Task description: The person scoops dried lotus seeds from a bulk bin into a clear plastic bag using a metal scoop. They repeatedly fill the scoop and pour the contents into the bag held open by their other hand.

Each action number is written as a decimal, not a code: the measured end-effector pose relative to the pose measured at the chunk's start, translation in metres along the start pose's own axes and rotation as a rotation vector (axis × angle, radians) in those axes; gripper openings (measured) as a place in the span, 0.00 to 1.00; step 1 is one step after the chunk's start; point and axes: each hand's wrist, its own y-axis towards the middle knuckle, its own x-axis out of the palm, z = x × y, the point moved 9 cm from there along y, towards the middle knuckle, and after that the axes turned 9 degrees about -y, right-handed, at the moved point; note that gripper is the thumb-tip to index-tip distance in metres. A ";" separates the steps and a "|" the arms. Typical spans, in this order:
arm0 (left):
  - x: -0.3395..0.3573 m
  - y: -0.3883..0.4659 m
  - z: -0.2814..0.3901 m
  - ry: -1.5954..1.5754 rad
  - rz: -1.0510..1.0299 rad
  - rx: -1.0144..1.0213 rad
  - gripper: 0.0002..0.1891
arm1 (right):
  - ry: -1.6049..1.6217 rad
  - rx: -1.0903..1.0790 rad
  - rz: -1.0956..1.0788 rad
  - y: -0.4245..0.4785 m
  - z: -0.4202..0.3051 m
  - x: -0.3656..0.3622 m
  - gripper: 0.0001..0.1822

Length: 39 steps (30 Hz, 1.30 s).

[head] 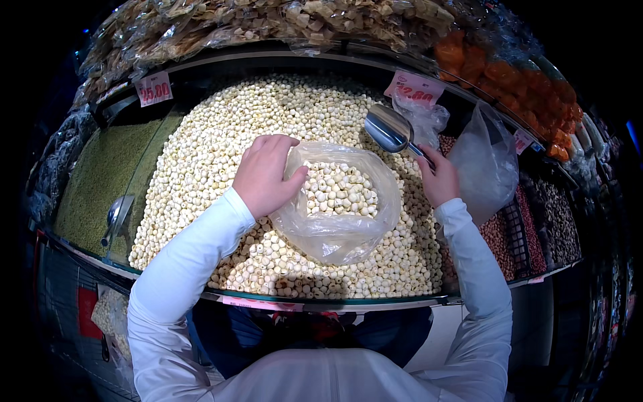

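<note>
A clear plastic bag [346, 236] lies with its mouth spread wide on a heap of dried lotus seeds [216, 135]. More lotus seeds [341, 191] fill the inside of the bag. My left hand [269, 176] grips the bag's left rim, thumb over the edge and fingers on the outside. In my right hand [439, 176] is the handle of a metal scoop [389, 128]. The scoop points up and left, above the seeds just beyond the bag's upper right side. Whether anything lies inside the scoop is hard to tell.
A bin of green beans [100, 181] with another metal scoop [118, 216] adjoins on the left. An inflated-looking plastic bag [485, 161] stands right of my right hand, over bins of reddish beans [497, 241]. Pink price cards [414, 88] line the back edge. Packaged dried goods [301, 25] sit behind.
</note>
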 end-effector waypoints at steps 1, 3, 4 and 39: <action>0.000 0.000 0.000 0.001 -0.001 0.002 0.23 | -0.132 -0.054 0.014 0.001 0.001 0.000 0.13; 0.001 0.000 0.000 0.002 -0.003 0.009 0.22 | -0.340 -0.140 0.032 0.002 0.006 0.003 0.13; 0.001 0.001 0.000 0.000 0.000 0.015 0.22 | -0.416 -0.173 0.036 0.002 0.009 0.005 0.14; 0.003 0.000 -0.003 -0.002 -0.023 0.001 0.23 | 0.501 0.525 -0.648 -0.026 0.054 0.084 0.19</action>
